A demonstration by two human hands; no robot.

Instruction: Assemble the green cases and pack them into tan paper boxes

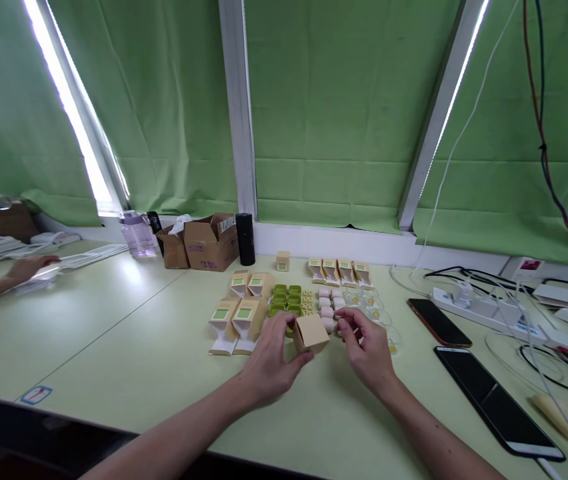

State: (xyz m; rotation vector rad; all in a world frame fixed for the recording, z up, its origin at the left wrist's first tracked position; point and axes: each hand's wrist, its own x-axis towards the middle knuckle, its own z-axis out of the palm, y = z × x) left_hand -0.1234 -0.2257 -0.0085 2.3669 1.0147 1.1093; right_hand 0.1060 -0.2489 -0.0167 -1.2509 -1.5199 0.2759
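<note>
My left hand (271, 360) grips a small kraft cardboard box (311, 335) between thumb and fingers, tilted just above the table. Its top face looks closed. To the right of the box, my right hand (368, 350) has bent fingers slightly apart, with nothing visible in them. Beyond the hands stand rows of green cups (279, 299), tiny yellowish pieces (307, 301), pale pink rounded pieces (325, 303) and clear plastic pieces (374, 313). Left of these lie several opened kraft boxes (247, 315) with green labels; my left hand partly covers the nearest cups.
More open kraft boxes (339, 272) and one upright closed box (283, 261) stand farther back. Two phones (494, 400), a power strip (494, 312) and cables lie right. Cartons (211, 243), a black cylinder (245, 240) and a purple bottle (137, 235) are back left. Another person's hand (31, 268) is far left.
</note>
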